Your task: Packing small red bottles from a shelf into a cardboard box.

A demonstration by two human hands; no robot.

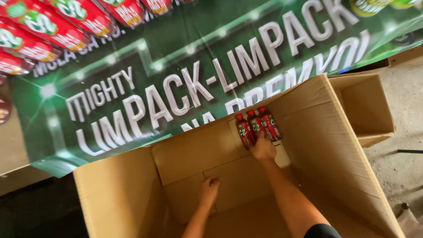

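Observation:
I look down into a large open cardboard box [114, 194]. Three small red-capped bottles with red labels [257, 125] stand side by side in its far corner. My right hand [263, 147] reaches deep into the box and rests on the lower part of these bottles, fingers around them. My left hand [209, 187] is lower in the box with its fingers curled, pressing on the cardboard bottom, holding nothing.
A big green printed banner [145, 79] lies behind the box, with pictures of red bottles along its top left. One box flap [365, 105] sticks out at the right over a grey concrete floor [405, 167].

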